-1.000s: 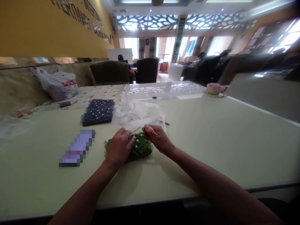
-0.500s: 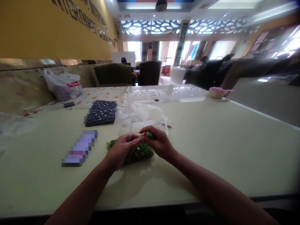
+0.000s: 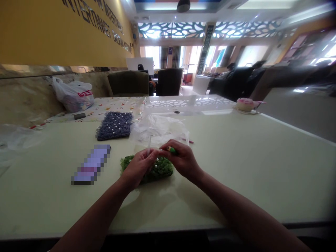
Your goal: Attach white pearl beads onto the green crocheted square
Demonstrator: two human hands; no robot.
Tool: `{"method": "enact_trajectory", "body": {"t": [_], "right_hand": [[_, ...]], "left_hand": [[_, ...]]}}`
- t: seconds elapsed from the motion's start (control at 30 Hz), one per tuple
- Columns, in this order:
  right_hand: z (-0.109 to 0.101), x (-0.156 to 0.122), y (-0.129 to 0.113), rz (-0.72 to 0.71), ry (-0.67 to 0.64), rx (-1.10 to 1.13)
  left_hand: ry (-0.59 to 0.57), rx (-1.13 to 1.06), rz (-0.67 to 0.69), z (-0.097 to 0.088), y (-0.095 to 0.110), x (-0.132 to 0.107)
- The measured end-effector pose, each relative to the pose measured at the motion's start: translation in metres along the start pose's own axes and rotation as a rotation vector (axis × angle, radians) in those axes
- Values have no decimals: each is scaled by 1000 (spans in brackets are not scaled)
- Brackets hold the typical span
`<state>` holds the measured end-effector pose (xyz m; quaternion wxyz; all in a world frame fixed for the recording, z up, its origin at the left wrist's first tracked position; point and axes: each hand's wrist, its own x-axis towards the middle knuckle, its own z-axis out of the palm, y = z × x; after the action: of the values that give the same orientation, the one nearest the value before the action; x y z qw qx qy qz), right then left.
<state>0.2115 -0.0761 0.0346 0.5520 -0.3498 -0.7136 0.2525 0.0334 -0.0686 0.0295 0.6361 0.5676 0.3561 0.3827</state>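
My left hand [image 3: 140, 166] is closed in a pinch around a thin translucent stick [image 3: 149, 142] that points upward. Close beside it, my right hand [image 3: 181, 155] is closed on a green stick-like tool [image 3: 172, 149] with a tan end; its exact kind does not show. The fingertips of both hands meet, and anything tiny between them is too small to make out. Beneath them lies a green ruffled pouch [image 3: 164, 169] dotted with white beads, partly covered by my left hand.
Past my hands lie a crumpled clear plastic bag [image 3: 162, 126] and a dark blue beaded pouch [image 3: 115, 124]. A phone [image 3: 91, 164] with a blurred screen is at left. Farther off stand a white carrier bag [image 3: 76, 96] and a pink flower-like cup [image 3: 245, 104]. Chairs [image 3: 128, 84] stand behind the table.
The view has shifted slightly. My right hand has turned a little and the green tool has moved slightly right. More of the green pouch and its beads shows below my hands.
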Motion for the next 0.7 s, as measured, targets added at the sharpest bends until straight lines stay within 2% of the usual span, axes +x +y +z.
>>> {"method": "enact_trajectory", "body": {"t": [0.1, 0.17, 0.33, 0.7], "right_hand": [[-7, 6, -1, 59, 174, 12], [-10, 9, -1, 60, 219, 17], [-12, 10, 0, 10, 205, 14], [-11, 9, 2, 4, 143, 12]], "left_hand": [[26, 179, 96, 4, 2, -3], [33, 259, 141, 4, 3, -3], [93, 354, 180, 1, 4, -1], [108, 467, 271, 3, 7, -2]]}}
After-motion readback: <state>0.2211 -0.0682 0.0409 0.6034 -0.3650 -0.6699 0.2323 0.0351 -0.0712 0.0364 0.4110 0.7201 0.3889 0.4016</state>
